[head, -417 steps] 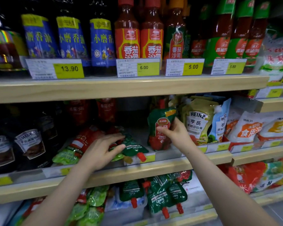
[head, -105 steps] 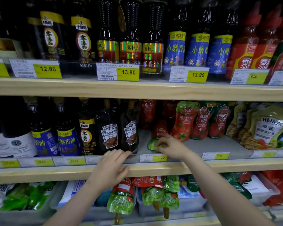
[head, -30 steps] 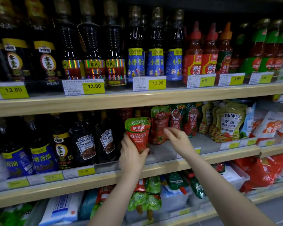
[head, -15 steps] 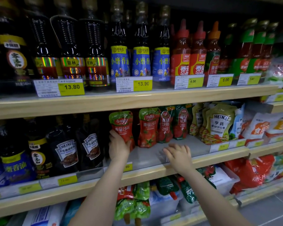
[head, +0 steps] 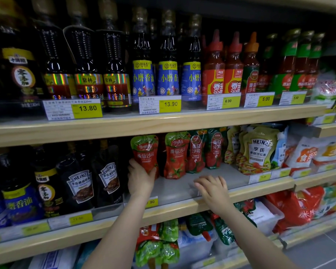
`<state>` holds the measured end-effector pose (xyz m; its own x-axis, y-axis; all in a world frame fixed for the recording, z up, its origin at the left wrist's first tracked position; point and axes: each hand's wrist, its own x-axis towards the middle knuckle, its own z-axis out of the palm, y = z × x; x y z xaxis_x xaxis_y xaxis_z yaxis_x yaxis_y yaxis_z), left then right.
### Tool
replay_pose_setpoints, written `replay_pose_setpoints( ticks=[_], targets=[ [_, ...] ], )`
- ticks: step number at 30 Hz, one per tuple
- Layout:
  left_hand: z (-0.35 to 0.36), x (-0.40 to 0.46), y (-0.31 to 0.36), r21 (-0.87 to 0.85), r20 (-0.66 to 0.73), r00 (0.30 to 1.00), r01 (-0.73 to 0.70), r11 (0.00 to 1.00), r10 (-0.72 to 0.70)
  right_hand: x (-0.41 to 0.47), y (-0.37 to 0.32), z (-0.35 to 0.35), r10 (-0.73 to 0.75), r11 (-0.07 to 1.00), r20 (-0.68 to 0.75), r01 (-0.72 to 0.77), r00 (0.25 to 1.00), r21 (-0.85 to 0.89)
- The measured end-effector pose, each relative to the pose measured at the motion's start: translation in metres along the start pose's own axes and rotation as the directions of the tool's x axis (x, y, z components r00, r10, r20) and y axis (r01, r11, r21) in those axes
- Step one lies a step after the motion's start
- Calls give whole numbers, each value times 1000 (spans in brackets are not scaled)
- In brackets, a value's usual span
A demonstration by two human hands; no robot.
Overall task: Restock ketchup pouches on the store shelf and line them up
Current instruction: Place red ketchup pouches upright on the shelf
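The left hand [head: 141, 178] grasps the lower part of a red ketchup pouch [head: 145, 152], which stands upright at the left end of a row of pouches on the middle shelf [head: 231, 193]. A second ketchup pouch [head: 176, 155] stands just beside it on the right. The right hand [head: 211, 188] is released, its fingers spread flat over the front edge of the shelf, holding nothing. Dark sauce bottles [head: 80, 183] stand to the left.

Yellow price tags on the top shelf's front edge [head: 163, 123] say 13.80 [head: 87, 108], 13.90 [head: 170, 104], 6.00 [head: 228, 101] and 5.00 [head: 266, 99]. Below, dark bottles [head: 80, 183] and a yellow-green pouch [head: 259, 150] say HEINZ. Two pouches [head: 196, 152] say TOMATO KETCHUP.
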<state>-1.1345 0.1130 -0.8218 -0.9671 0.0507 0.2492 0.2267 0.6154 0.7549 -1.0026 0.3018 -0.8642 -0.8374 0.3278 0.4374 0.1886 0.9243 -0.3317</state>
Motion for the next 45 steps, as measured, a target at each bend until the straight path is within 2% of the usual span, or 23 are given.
replay_pose_setpoints(
  ticks=[3,18,21,23,26,29,34,45],
  targets=[
    [-1,2,-2,-27,9,1000,20,999,-20,-6,2,-1,-48,999,0,48,999,-7],
    [-7,4,-1,-40,73,997,6,999,-3,-5,-4,-6,-21,1000,62,21,998,3],
    [-14,-6,-3,39,38,998,-42,998,40,0,-6,-11,-16,1000,111,15,994,8],
    [-17,-15,-7,112,21,996,-89,990,87,9,-13,-13,-63,998,151,57,987,39],
    [-16,-20,-17,248,172,970,-212,945,172,31,-32,-9,-113,992,264,94,958,83],
    [-16,-15,-22,291,291,946,-228,929,142,52,-45,2,-70,995,373,36,925,98],
    [-14,-11,-25,292,313,942,-219,931,124,65,-50,11,-20,997,467,-15,884,71],
    [-9,-6,-23,294,409,905,-253,922,118,67,-50,10,30,997,493,-63,869,51]
  ],
)
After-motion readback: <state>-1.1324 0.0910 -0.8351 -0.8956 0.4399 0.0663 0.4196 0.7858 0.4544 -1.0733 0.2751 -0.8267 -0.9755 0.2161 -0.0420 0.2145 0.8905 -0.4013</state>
